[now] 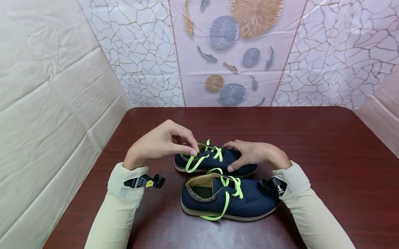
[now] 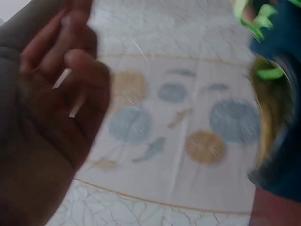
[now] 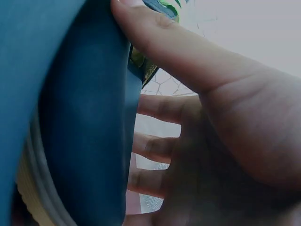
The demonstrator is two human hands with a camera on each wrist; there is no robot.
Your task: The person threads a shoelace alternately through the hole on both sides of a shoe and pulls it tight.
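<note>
Two navy shoes with neon-green laces lie side by side, toes to the right. Over the heel opening of the far shoe (image 1: 181, 162), my left hand (image 1: 160, 142) pinches one end of its green lace (image 1: 197, 163) between thumb and fingertips. My right hand (image 1: 254, 152) holds the toe part of that shoe, thumb on the near side and fingers across the far side, as the right wrist view shows with the blue upper (image 3: 89, 122). Nearer stands the other shoe (image 1: 258, 199), its lace (image 1: 226, 206) trailing down the side to the table. In the left wrist view the pinch is out of sight.
Both shoes rest on a dark red-brown table (image 1: 318, 135) with rounded far corners. A patterned cloth (image 1: 230, 64) hangs behind it, and a pale fabric wall (image 1: 47, 108) stands along the left. My right wrist strap (image 1: 278, 187) is close over the near shoe's toe.
</note>
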